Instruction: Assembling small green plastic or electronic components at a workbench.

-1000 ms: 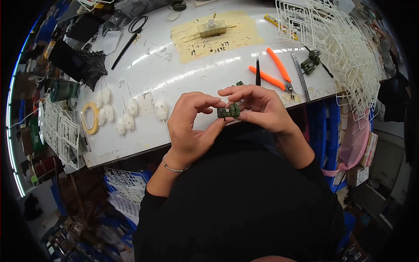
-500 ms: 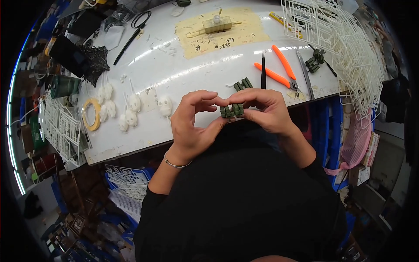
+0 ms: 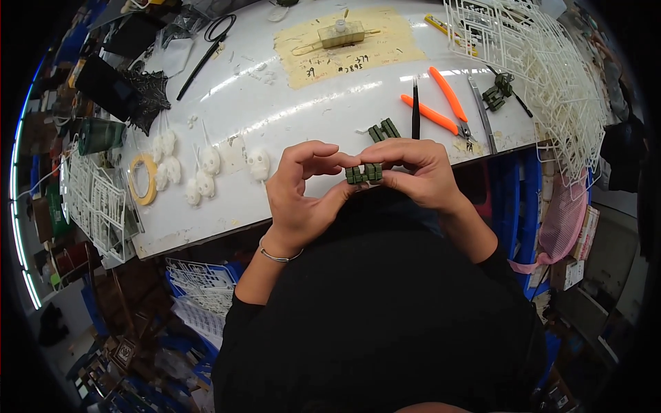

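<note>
Fingertips of our left hand [image 3: 297, 196] and right hand [image 3: 416, 172] together pinch a small green model part [image 3: 363, 173] just off the bench's [image 3: 289, 131] near edge.

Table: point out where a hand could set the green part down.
Bare white table lies between the yellow paper, the small white skulls and the orange cutters. The right end is crowded by white sprues.

My left hand [image 3: 303, 196] and right hand [image 3: 413, 172] have barely shifted, still pinching the small green model part [image 3: 363, 173], which I've turned slightly between the fingertips; my head tipped, so the table [image 3: 289, 117] sits lower in view.
</note>
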`<action>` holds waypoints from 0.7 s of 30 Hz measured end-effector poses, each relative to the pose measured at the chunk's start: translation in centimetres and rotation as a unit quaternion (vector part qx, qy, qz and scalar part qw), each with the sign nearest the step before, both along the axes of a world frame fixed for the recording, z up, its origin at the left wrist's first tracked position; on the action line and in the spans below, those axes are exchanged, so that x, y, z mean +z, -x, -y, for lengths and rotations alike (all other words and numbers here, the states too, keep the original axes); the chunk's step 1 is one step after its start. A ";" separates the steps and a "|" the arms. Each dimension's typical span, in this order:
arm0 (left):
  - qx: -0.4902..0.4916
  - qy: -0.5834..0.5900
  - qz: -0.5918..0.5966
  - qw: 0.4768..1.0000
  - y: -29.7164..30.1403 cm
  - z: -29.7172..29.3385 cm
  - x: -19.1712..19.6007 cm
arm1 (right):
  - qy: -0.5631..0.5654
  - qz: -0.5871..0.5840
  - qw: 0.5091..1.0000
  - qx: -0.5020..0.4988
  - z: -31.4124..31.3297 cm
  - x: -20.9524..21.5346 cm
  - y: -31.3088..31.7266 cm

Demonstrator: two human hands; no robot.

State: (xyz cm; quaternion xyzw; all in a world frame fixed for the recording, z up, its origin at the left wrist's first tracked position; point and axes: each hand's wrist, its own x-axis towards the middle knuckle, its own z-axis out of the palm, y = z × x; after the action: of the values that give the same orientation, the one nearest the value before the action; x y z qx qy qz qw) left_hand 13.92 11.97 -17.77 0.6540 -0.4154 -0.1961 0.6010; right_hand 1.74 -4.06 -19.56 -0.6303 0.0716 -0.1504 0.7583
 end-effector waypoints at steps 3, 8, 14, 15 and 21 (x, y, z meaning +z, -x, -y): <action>-0.001 0.002 -0.001 1.000 -0.1 0.0 -0.1 | 0.015 0.008 1.000 -0.002 0.0 0.0 -0.1; -0.001 0.006 -0.009 1.000 -0.3 0.0 -0.4 | 0.017 0.009 1.000 -0.005 -0.1 -0.4 -0.2; 0.012 0.026 -0.017 0.999 -0.5 -0.3 -0.7 | 0.019 -0.001 1.000 -0.009 -0.3 -0.4 -0.4; 0.011 0.028 -0.013 0.999 -0.6 -0.3 -0.8 | 0.016 -0.002 1.000 -0.009 -0.4 -0.4 -0.5; 0.016 0.054 -0.013 0.998 -1.1 -0.3 -1.1 | 0.010 -0.003 1.000 -0.003 -0.5 -1.0 -1.0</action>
State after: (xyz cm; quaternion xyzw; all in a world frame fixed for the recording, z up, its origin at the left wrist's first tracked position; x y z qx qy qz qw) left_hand 15.02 12.28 -18.84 0.6246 -0.4073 -0.1721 0.6437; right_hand 2.73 -3.54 -20.54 -0.6378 0.0747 -0.1513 0.7515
